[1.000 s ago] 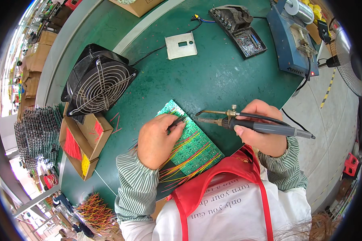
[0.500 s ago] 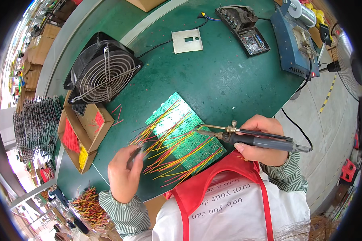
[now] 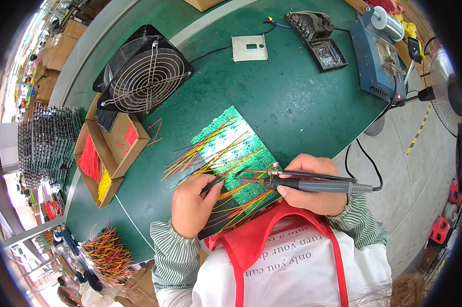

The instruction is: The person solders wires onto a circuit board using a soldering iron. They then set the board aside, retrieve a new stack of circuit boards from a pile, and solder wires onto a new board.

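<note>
And here's the board [image 3: 252, 149], flat on the green table [image 3: 308, 123] just right of centre in the frame, its lower end close to the red apron [image 3: 249, 244]. Right hand [image 3: 327, 202], right of centre, wrapped round the iron [image 3: 309, 184], tip pointing left and low over the board; touching or not, I can't tell. Left hand [image 3: 191, 207], below and left of centre, thumb and forefinger pinched on what look like dark wires [image 3: 214, 183], their ends near that tip.

Tight quarters, this! Those fingers sit close to the working end, so if it's hot, a slip by either hand could mean a burn. Then come the red and yellow wires [image 3: 192, 153], fanning off the board's left side, some running close by the iron: let the barrel sag and insulation could scorch. A striped sleeve [image 3: 175, 246] snagging them could tug a joint loose, and with no clamp in sight, swing the whole board. Watch the cord [image 3: 379, 177] looping at the right: a catch there could jerk the tip sideways onto a neighbouring pad. And that glare might hide a stray bridge.
</note>
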`<control>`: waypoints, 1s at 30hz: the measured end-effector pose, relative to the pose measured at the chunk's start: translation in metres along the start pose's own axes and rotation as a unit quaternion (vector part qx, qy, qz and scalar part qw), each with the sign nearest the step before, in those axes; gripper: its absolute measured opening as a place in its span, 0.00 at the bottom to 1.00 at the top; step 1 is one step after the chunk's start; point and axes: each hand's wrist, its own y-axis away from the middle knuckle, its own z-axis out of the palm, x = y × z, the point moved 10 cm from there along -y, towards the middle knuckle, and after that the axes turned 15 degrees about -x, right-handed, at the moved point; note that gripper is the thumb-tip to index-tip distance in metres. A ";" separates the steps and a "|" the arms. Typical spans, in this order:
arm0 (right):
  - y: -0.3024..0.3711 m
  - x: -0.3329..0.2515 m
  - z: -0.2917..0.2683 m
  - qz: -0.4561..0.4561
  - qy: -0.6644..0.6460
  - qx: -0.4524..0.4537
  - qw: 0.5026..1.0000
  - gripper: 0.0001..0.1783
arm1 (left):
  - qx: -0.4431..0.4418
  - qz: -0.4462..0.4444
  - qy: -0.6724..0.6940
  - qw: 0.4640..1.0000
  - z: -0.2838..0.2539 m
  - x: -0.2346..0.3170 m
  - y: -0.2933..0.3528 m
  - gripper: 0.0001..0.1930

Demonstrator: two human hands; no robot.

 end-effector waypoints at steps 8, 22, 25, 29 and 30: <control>-0.010 0.013 0.008 0.050 -0.033 -0.030 0.998 0.10 | -0.025 -0.008 0.008 1.000 -0.001 -0.002 -0.004 0.06; -0.016 0.007 0.004 0.046 -0.015 -0.043 0.998 0.11 | -0.066 -0.014 0.000 0.998 0.001 -0.005 -0.009 0.07; -0.015 0.005 0.003 0.047 -0.017 -0.042 0.998 0.11 | -0.072 -0.020 -0.006 0.997 0.001 -0.004 -0.010 0.07; -0.014 0.007 0.004 0.050 -0.025 -0.038 0.998 0.11 | -0.072 -0.016 -0.009 0.997 0.001 -0.004 -0.010 0.07; -0.014 0.007 0.005 0.049 -0.025 -0.037 0.998 0.11 | -0.070 -0.016 -0.001 0.997 0.001 -0.004 -0.009 0.07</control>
